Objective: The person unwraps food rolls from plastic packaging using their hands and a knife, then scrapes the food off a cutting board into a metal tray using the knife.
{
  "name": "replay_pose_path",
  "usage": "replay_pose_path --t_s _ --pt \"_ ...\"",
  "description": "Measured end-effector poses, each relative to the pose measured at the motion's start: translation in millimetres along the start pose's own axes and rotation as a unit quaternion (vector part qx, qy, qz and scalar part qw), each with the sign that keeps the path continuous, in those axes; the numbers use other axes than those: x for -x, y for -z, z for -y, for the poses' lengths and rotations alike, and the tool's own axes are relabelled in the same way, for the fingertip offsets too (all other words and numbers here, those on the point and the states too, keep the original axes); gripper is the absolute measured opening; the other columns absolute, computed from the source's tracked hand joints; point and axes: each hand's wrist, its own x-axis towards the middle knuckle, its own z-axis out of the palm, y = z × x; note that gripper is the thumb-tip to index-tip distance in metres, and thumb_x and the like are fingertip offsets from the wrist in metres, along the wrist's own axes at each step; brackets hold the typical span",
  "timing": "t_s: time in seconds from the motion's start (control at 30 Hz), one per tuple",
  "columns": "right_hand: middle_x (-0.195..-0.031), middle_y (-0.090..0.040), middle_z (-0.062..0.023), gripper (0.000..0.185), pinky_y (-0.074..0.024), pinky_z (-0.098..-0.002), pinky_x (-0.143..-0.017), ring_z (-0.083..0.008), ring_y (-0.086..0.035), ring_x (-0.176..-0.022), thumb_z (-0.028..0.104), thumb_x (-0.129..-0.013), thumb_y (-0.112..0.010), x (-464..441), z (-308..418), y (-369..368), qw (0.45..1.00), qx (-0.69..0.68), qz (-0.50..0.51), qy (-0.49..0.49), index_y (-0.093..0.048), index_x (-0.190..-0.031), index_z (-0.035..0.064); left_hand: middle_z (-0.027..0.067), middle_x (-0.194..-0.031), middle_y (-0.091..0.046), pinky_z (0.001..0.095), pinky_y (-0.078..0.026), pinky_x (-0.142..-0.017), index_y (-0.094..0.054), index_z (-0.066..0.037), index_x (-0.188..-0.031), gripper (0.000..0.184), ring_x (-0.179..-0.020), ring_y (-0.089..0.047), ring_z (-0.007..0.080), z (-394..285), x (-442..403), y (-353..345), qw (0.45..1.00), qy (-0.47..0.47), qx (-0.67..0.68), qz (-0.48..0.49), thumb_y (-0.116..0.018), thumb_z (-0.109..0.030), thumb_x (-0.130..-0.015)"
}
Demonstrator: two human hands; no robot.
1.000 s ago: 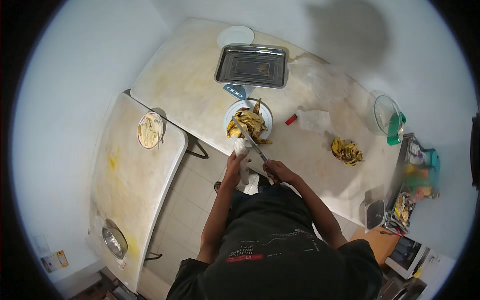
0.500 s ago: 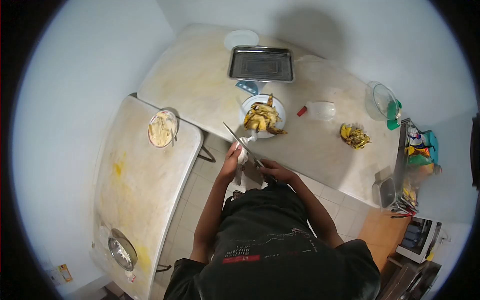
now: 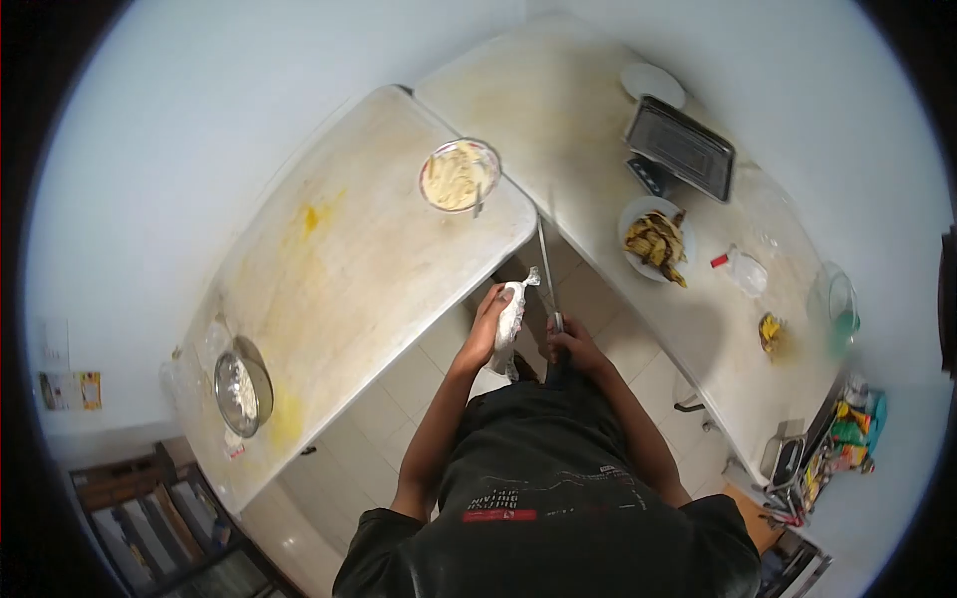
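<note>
My left hand (image 3: pixel 486 327) is wrapped round a white-filled plastic bag (image 3: pixel 511 311) with a twisted top. My right hand (image 3: pixel 575 349) grips the handle of a long knife (image 3: pixel 547 271), its blade pointing away from me. Blade and bag are side by side with a gap between them, both above the floor in front of my body. Beyond them, on the left table, stands a bowl of pale yellow mash (image 3: pixel 460 175) with a utensil at its rim.
The left table (image 3: pixel 369 259) holds a metal bowl (image 3: pixel 243 394) with white residue. On the right table (image 3: pixel 588 149) are a plate of dark banana peels (image 3: pixel 655 239), a metal tray (image 3: pixel 683 145), a white plate (image 3: pixel 653 84), a red-capped clear container (image 3: pixel 746 271) and a glass bowl (image 3: pixel 835 304).
My body and view have turned left, toward the table with the mash bowl. The knife, which crossed the bag before, now stands apart to its right. Both hands keep their hold.
</note>
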Motion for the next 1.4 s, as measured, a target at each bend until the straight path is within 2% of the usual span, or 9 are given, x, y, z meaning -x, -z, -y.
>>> replay_pose_path --t_s 0.13,0.33,0.4,0.6,0.7,0.87,0.93,1.13,1.4 --pt "-0.069 -0.054 0.0020 0.020 -0.0429 -0.0252 -0.049 -0.0073 -0.052 -0.057 0.026 -0.090 -0.067 -23.0 26.4 -21.3 0.997 0.006 -0.011 -0.074 -0.056 -0.093 0.0101 0.0034 -0.086 -0.061 0.0263 -0.050 -0.060 -0.052 -0.008 -0.113 0.029 -0.072 -0.063 0.0117 -17.8 20.0 23.5 0.997 0.009 -0.020 -0.072 -0.055 -0.033 -0.099" --pt "-0.065 -0.054 0.0034 0.024 -0.0386 -0.0235 -0.047 -0.0043 -0.050 -0.054 0.031 -0.088 -0.070 -74.8 38.1 -61.6 0.982 0.158 0.026 -0.105 -0.063 -0.093 0.0086 0.0037 -0.093 -0.064 0.0251 -0.050 -0.062 -0.058 -0.007 -0.117 0.023 -0.074 -0.061 0.0107 -32.7 25.4 52.3 0.994 -0.052 -0.041 -0.084 -0.054 -0.021 -0.100" --pt "-0.066 -0.053 0.0046 0.030 -0.0374 -0.0223 -0.048 -0.0035 -0.050 -0.055 0.029 -0.088 -0.071 -89.2 52.0 -89.0 0.986 0.163 0.013 -0.029 -0.066 -0.106 0.0046 0.0027 -0.095 -0.063 0.0245 -0.050 -0.066 -0.057 -0.006 -0.119 0.023 -0.081 -0.059 0.0089 -42.1 26.4 57.0 0.984 -0.128 -0.091 -0.085 -0.054 -0.016 -0.098" --pt "-0.078 -0.064 0.0000 0.026 -0.0463 -0.0234 -0.059 -0.0069 -0.058 -0.066 0.020 -0.089 -0.071 -141.1 31.2 -94.8 0.973 0.206 0.055 0.089 -0.065 -0.107 0.0026 0.0017 -0.092 -0.061 0.0260 -0.048 -0.076 -0.061 -0.004 -0.106 0.015 -0.086 -0.057 0.0103 -44.6 10.8 75.4 0.983 -0.080 -0.123 -0.107 -0.059 -0.015 -0.096" --pt "-0.085 -0.069 -0.0030 0.025 -0.0491 -0.0269 -0.069 -0.0091 -0.062 -0.078 0.023 -0.089 -0.072 -146.1 30.7 -100.3 0.986 0.165 0.038 0.002 -0.067 -0.102 0.0024 0.0021 -0.089 -0.061 0.0263 -0.048 -0.074 -0.062 -0.004 -0.102 0.019 -0.084 -0.057 0.0092 -23.8 1.7 82.4 0.969 -0.133 -0.143 -0.152 -0.063 -0.022 -0.095" --pt "-0.080 -0.064 -0.0008 0.016 -0.0459 -0.0247 -0.061 -0.0073 -0.058 -0.071 0.019 -0.093 -0.067 -161.2 18.7 -122.4 0.964 0.249 0.090 -0.024 -0.064 -0.097 0.0032 0.0027 -0.088 -0.063 0.0250 -0.049 -0.063 -0.063 -0.005 -0.104 0.022 -0.075 -0.057 0.0079 -27.1 23.7 114.3 0.968 -0.135 -0.141 -0.155 -0.063 -0.025 -0.095" --pt "-0.074 -0.060 0.0018 0.014 -0.0431 -0.0225 -0.054 -0.0053 -0.055 -0.062 0.017 -0.094 -0.065 -168.0 9.4 -143.8 0.960 0.261 0.101 -0.003 -0.061 -0.096 0.0038 0.0024 -0.088 -0.063 0.0251 -0.049 -0.060 -0.062 -0.004 -0.105 0.024 -0.073 -0.057 0.0086 -37.1 34.5 135.1 0.984 -0.064 -0.099 -0.133 -0.063 -0.025 -0.094" --pt "-0.070 -0.056 0.0032 0.017 -0.0388 -0.0232 -0.047 -0.0053 -0.049 -0.054 0.021 -0.094 -0.066 -176.1 -44.2 -231.5 0.966 0.254 0.056 -0.008 -0.060 -0.095 0.0054 0.0036 -0.086 -0.063 0.0259 -0.049 -0.062 -0.061 -0.005 -0.109 0.025 -0.074 -0.057 0.0085 -70.5 103.8 204.0 0.970 -0.107 -0.158 -0.153 -0.065 -0.023 -0.093" --pt "-0.067 -0.054 0.0041 0.020 -0.0378 -0.0235 -0.047 -0.0051 -0.048 -0.055 0.023 -0.093 -0.068 -144.2 -137.1 -410.7 0.968 0.211 0.067 -0.118 -0.061 -0.090 0.0049 0.0090 -0.094 -0.069 0.0319 -0.049 -0.083 -0.067 -0.005 -0.104 0.033 -0.088 -0.062 0.0144 -71.1 237.7 365.9 0.932 -0.119 -0.261 -0.222 -0.073 -0.032 -0.087"
